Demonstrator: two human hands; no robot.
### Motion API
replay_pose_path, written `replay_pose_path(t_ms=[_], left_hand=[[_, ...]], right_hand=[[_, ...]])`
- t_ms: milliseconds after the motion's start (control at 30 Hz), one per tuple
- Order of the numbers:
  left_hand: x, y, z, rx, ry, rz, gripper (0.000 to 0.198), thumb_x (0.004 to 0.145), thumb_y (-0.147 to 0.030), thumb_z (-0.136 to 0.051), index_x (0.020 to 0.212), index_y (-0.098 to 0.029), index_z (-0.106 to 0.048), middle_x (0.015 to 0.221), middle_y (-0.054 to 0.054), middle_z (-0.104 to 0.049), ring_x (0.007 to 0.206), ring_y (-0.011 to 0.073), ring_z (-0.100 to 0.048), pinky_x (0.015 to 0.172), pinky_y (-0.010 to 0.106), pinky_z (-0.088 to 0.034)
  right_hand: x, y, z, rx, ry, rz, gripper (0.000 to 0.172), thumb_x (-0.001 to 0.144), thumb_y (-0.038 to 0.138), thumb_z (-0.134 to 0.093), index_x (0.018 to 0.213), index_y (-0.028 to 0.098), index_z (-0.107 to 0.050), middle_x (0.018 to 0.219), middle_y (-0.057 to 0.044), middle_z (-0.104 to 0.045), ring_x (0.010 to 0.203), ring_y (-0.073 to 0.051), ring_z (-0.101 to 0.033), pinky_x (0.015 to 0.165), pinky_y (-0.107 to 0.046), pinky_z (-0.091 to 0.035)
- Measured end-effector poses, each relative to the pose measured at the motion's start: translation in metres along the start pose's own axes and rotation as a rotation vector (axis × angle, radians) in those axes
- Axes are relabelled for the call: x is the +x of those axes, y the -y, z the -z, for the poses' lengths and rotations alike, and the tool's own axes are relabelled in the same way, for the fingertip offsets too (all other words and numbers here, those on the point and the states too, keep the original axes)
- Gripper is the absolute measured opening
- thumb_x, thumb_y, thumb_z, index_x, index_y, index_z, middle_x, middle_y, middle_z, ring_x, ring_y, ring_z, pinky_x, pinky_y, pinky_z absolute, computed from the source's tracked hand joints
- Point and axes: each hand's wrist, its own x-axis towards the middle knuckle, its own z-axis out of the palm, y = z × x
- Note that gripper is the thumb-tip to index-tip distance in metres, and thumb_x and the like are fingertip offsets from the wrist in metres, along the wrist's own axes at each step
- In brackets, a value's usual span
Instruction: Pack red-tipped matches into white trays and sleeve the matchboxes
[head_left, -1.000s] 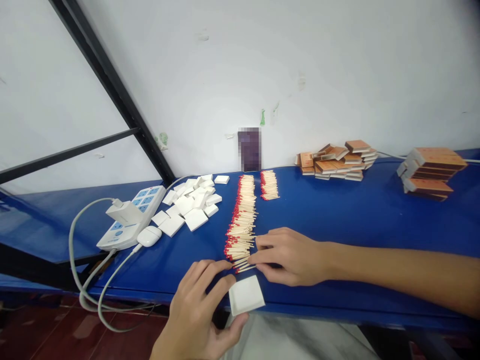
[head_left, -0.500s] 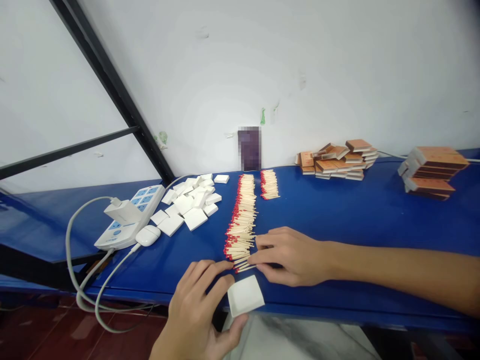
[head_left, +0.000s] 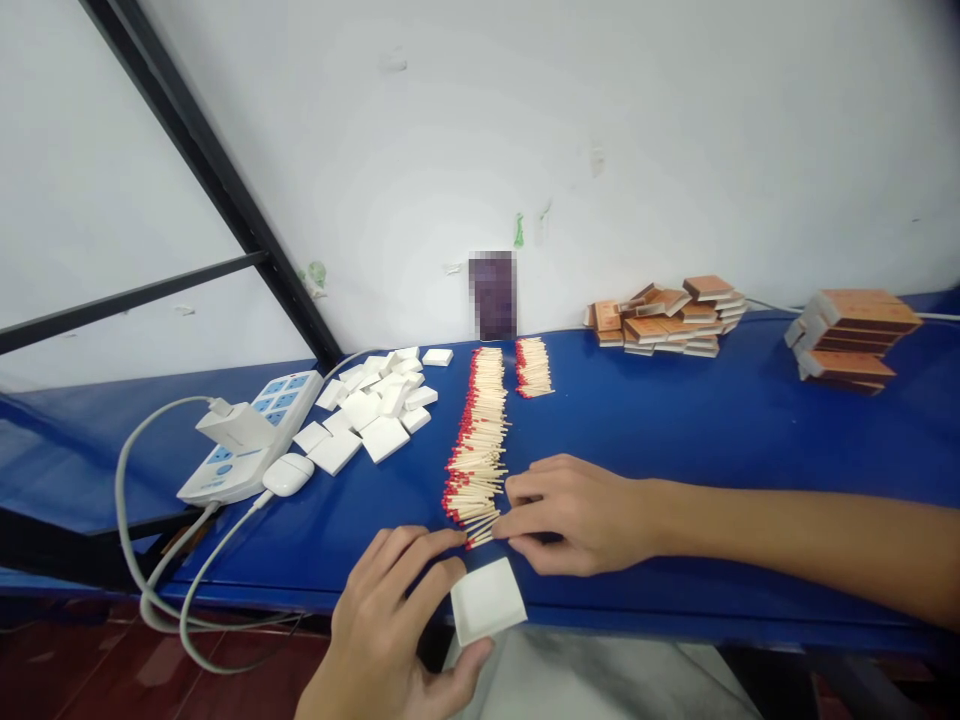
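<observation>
Between the thumb and a finger of my left hand (head_left: pixel 401 625) is a small white matchbox tray (head_left: pixel 489 602), its hollow side up, at the table's front edge. The left index fingertip touches the red heads of the nearest matchsticks. A long row of matchsticks (head_left: pixel 484 425) runs back from there, red heads to the left. My right hand (head_left: pixel 574 515) is closed, its fingertips on the pale ends of those same nearest matchsticks. Behind it lies a shorter row of matchsticks (head_left: pixel 534 368). How many sticks the right fingers grip is hidden.
White matchbox trays (head_left: pixel 360 408) are heaped at left, next to a power strip (head_left: pixel 251 440) with a charger, a white case (head_left: pixel 288 474) and looping cables. Orange matchbox sleeves (head_left: pixel 667 318) lie piled at the back, with stacked matchboxes (head_left: pixel 859 340) at far right. A dark pixelated rectangle (head_left: pixel 495 295) stands against the wall.
The whole scene has shifted slightly left as the camera moved. Both hands keep nearly the same pose, and the tray tilts a little more in my left hand.
</observation>
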Motion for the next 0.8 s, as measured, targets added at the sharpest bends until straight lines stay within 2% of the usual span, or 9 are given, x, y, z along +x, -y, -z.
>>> replay_pose_path(t_ms=[333,800], left_hand=[[-0.0027,-0.0005,-0.0011,0.007,-0.002,0.027,0.033,0.078,-0.029,-0.066,0.108,-0.017,-0.061,0.117,0.015,-0.066,0.1,0.0327,-0.056,0.085,0.049,-0.044],[0.0007,-0.0014,0.001,0.024,-0.012,0.014,0.03,0.078,-0.031,-0.064,0.106,-0.018,-0.062,0.111,0.013,-0.071,0.095,0.0304,-0.061,0.082,0.045,-0.047]], right_hand=[[0.0,0.0003,0.001,0.001,0.013,-0.002,0.026,0.096,0.022,-0.045,0.093,0.018,-0.071,0.074,0.0,-0.052,0.062,-0.012,-0.039,0.058,-0.028,-0.027],[-0.0001,-0.0006,-0.0009,0.013,0.028,-0.04,0.025,0.095,0.02,-0.045,0.094,0.018,-0.07,0.076,0.0,-0.054,0.061,-0.012,-0.038,0.059,-0.028,-0.028]])
